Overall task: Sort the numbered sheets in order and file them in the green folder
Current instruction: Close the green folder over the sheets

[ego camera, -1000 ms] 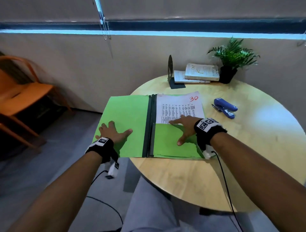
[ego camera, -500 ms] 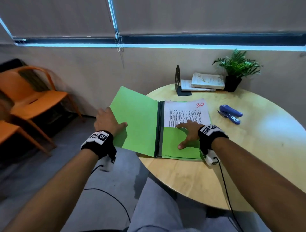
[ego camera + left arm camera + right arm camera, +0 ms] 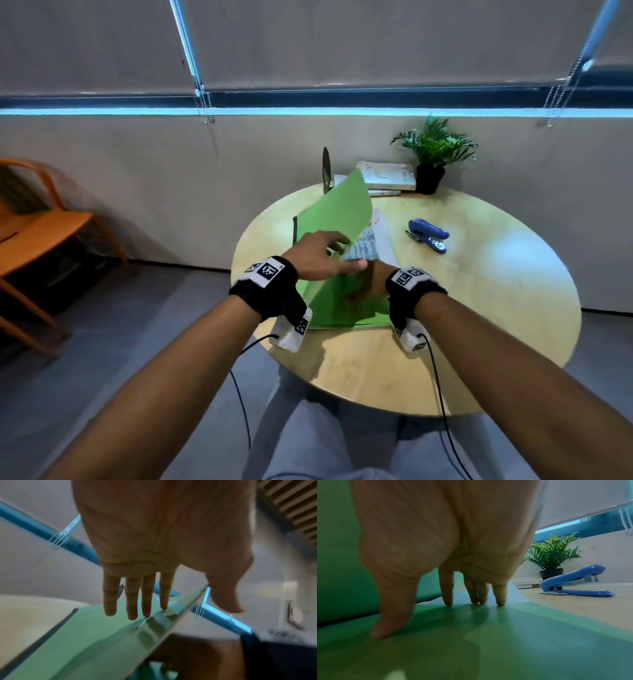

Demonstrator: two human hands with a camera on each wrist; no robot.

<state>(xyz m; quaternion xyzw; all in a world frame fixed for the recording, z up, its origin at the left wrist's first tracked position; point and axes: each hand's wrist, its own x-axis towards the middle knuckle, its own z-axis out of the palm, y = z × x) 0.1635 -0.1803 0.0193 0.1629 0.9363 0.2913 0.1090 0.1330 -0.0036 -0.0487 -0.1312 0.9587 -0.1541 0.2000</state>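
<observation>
The green folder (image 3: 335, 212) lies on the round wooden table (image 3: 479, 308), its front cover raised and tilting right over the inside. My left hand (image 3: 339, 250) pushes the cover's outer face with straight fingers; in the left wrist view the fingertips (image 3: 147, 614) touch the cover (image 3: 96, 635) near its edge, the thumb spread to the far side. My right hand (image 3: 375, 281) lies flat under the cover on the folder's inner pocket (image 3: 488, 635), fingertips at the printed sheets (image 3: 516, 597). Part of the sheets (image 3: 364, 245) shows past the cover's edge.
A blue stapler (image 3: 428, 234) lies right of the folder. At the back of the table stand a potted plant (image 3: 433, 150), stacked books (image 3: 387, 176) and a black bookend (image 3: 327, 171). An orange chair (image 3: 41, 233) stands on the floor at left.
My left hand has lifted the front cover off the table's left side and swung it up and rightwards over the sheets. My right hand has stayed flat on the pocket, now under the cover.
</observation>
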